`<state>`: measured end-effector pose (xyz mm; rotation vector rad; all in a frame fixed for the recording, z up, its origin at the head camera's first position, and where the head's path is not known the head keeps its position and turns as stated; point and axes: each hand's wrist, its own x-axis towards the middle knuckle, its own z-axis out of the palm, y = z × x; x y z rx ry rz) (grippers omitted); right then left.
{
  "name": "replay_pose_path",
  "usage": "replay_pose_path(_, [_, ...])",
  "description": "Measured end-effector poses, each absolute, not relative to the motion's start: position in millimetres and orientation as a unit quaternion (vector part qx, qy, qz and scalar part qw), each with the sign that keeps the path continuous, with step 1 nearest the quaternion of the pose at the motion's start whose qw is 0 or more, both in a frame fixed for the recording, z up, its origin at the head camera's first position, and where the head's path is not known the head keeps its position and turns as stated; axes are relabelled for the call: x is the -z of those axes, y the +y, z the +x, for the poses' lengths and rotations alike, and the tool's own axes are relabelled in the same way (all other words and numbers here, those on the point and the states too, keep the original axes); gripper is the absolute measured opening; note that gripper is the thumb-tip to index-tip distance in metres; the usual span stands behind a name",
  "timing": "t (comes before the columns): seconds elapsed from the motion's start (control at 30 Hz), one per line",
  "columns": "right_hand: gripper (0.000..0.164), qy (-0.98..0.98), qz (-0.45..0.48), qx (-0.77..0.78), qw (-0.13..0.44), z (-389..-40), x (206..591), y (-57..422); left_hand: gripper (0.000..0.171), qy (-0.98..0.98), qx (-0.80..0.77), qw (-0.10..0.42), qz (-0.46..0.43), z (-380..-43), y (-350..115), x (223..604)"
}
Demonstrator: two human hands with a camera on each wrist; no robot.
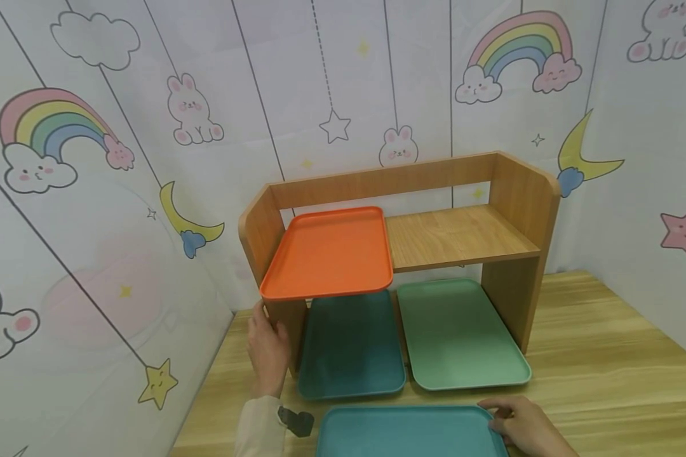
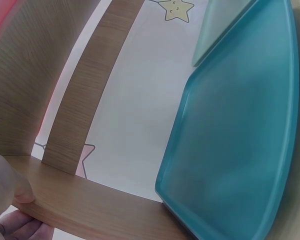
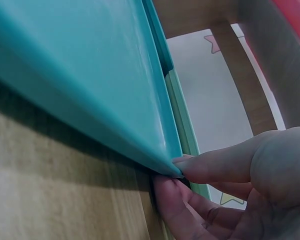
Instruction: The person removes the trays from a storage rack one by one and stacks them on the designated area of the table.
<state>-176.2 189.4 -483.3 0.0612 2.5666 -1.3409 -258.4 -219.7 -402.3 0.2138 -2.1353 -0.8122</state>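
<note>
My left hand holds the front edge of the left side panel of a wooden desktop shelf. In the left wrist view its thumb lies on the inner face and the other fingers are behind the panel. With thumb and fingers, my right hand pinches the far right corner of a turquoise tray in front of the shelf. The head view cuts off this tray's near part. An orange tray lies on the upper board's left half, its front sticking out past the edge.
Below the upper board, a darker teal tray and a light green tray lie side by side, their fronts jutting out. The shelf stands on a wood-grain table. Cartoon-printed fabric walls close off the back and sides.
</note>
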Motion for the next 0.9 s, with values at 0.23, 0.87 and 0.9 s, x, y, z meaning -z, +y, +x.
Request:
replay_pose_path(0.23, [0.035,0.872,0.003,0.473,0.126,-174.2,483.0,190.6,0.046,-0.849,0.323,0.411,0.085,-258.0,-219.9,401.9])
replay_pose_path(0.87, [0.035,0.912,-0.003,0.404,0.067,-171.1,470.8,190.0,0.045,-0.854,0.329,0.394,0.087,-257.9,-220.4,401.5])
replay_pose_path(0.9, [0.036,0.911,0.003,0.407,0.06,-170.1,468.6,189.5,0.045,-0.854,0.33,0.392,0.087,-258.0,-220.5,401.7])
